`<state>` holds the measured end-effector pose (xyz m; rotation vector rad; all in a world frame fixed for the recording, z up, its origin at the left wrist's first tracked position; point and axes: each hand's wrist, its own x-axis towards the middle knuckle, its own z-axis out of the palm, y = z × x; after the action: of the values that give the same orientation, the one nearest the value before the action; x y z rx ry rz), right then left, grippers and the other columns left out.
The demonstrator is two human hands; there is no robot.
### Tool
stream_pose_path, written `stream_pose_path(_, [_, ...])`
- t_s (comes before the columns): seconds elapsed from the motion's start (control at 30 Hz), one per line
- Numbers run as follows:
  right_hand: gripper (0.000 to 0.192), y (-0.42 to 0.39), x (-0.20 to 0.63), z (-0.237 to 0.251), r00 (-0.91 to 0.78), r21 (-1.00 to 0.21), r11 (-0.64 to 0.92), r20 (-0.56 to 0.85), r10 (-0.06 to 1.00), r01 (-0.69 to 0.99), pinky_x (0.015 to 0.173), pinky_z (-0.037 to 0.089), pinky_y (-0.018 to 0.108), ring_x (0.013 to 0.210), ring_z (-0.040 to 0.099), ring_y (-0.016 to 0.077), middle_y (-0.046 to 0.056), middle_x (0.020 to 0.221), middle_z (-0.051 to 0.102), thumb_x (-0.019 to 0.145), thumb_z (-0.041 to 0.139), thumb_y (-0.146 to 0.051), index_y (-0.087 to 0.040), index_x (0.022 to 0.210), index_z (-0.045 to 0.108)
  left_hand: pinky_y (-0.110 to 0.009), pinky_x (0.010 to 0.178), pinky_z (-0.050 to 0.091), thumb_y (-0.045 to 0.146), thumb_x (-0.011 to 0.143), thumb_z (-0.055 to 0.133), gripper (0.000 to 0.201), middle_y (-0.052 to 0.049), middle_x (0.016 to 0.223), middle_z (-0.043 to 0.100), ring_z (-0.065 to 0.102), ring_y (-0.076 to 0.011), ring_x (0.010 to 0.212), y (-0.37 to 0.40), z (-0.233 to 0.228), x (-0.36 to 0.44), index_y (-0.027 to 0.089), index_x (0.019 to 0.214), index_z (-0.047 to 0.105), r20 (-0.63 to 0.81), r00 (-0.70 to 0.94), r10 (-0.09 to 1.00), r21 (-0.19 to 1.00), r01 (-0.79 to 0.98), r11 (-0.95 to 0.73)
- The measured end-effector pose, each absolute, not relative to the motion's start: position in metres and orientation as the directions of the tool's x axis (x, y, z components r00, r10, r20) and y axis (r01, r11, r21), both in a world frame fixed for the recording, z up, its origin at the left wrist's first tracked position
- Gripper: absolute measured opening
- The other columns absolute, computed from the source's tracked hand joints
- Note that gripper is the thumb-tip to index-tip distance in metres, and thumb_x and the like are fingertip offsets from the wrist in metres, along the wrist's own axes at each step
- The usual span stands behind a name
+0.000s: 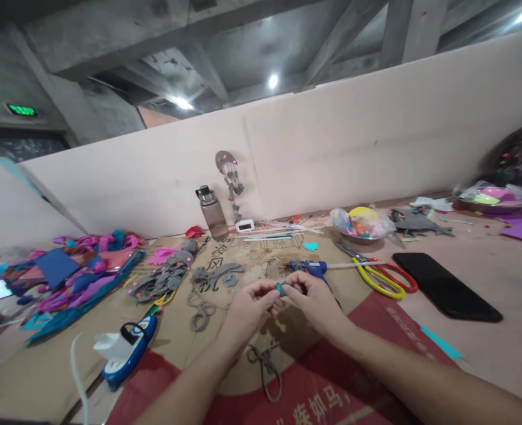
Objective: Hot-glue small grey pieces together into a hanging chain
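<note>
Hands meet over the middle of the desk, and I see both pinched on one small teal piece (281, 288) held up between them. My left hand (247, 307) closes thumb and forefinger on its left side, my right hand (314, 301) does the same on its right side, so the piece sits clamped between the fingertips of both, clear of the surface.

Under the hands lies a sheet of brown cardboard (185, 348) with a red printed part toward the near edge. On it, just below my wrists, rests a grey wire loop (267, 369). Just beyond my right hand lies a blue glue gun (309, 268), its glue stick reaching toward the yellow and red scissors (382, 277) on the right. A black phone (447, 287) lies flat farther right, well apart from the hands.

Left of the hands I see grey cut-out shapes (167, 277) scattered on the cardboard, and near the left edge a heap of pink and blue scraps (79, 271). A blue and white tape dispenser (126, 348) sits near the front left corner. At the far edge, against the pale partition, stand a clear water bottle (211, 212) and a metal bowl (361, 224) of coloured bits.
</note>
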<state>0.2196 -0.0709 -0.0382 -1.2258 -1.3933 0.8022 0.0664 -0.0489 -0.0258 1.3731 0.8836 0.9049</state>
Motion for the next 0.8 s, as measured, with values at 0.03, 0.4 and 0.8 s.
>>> stream_pose_path(0.03, [0.017,-0.072,0.219,-0.038,0.077,-0.925,0.267,0.297,0.952,0.272,0.054,0.029,0.023,0.057,0.035,0.0097,-0.005,0.058,0.039,0.076,0.055,-0.03,-0.017,0.066,0.054,-0.023,0.054,0.046,0.035,0.068,0.071,0.03,-0.005,0.068,0.065,0.058,-0.0128,0.061,-0.049,-0.025,0.067,0.01,0.084,0.066,-0.001,0.396,0.918,1.0,-0.015,0.007])
stream_pose_path(0.4, [0.014,-0.065,0.223,-0.047,-0.076,-0.855,0.368,0.366,0.927,0.367,0.058,0.032,0.024,0.061,0.042,0.0112,-0.003,0.064,0.047,0.082,0.053,-0.028,-0.018,0.073,0.057,-0.02,0.043,0.041,0.032,0.068,0.069,0.026,-0.003,0.051,0.061,0.052,-0.01,0.043,-0.044,-0.028,0.065,0.009,0.08,0.065,0.034,0.335,0.941,0.999,0.019,-0.043])
stream_pose_path(0.8, [0.012,-0.064,0.223,-0.045,-0.05,-0.833,0.391,0.405,0.913,0.392,0.064,0.039,0.026,0.068,0.049,0.0132,0.0,0.073,0.054,0.081,0.053,-0.025,-0.017,0.088,0.059,-0.018,0.039,0.033,0.038,0.074,0.063,0.028,-0.002,0.058,0.064,0.048,-0.0072,0.038,-0.036,-0.04,0.063,0.012,0.083,0.061,0.06,0.351,0.934,0.996,0.039,-0.079])
